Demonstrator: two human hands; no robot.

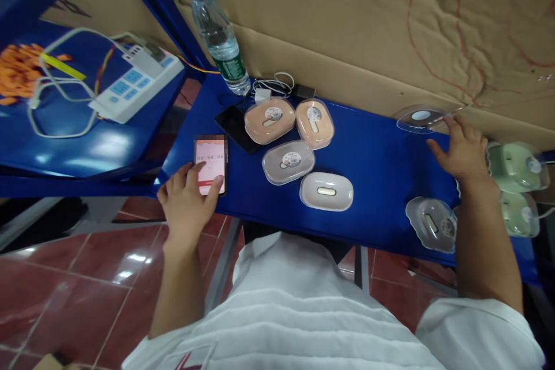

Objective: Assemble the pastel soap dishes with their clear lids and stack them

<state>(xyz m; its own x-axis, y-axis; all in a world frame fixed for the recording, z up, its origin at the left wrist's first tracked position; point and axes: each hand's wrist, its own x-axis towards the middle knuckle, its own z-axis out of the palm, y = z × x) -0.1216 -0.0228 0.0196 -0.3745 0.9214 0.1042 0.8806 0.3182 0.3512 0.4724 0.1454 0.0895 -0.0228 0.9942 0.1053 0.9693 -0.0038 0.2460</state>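
Beyond the white dish (338,199), a pale oval (326,191) inside, sit lidded peach dishes (260,128). Left of it, the spread left hand (186,199) touches the phone (211,153), long axis forward; far right, the open right hand (466,150) meets the sideways lid (418,120), neither gripping.

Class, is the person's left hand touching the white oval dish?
No, the left hand is on the phone, apart from the white dish.

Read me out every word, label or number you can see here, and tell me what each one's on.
"00:54:06" on the phone screen.
Bottle: text on its green label too blurred to read.
Lidded dishes: sticker print too small.
Cardboard: dark lettering at left, unreadable.
Shirt: red mark, partly cut off, unreadable.
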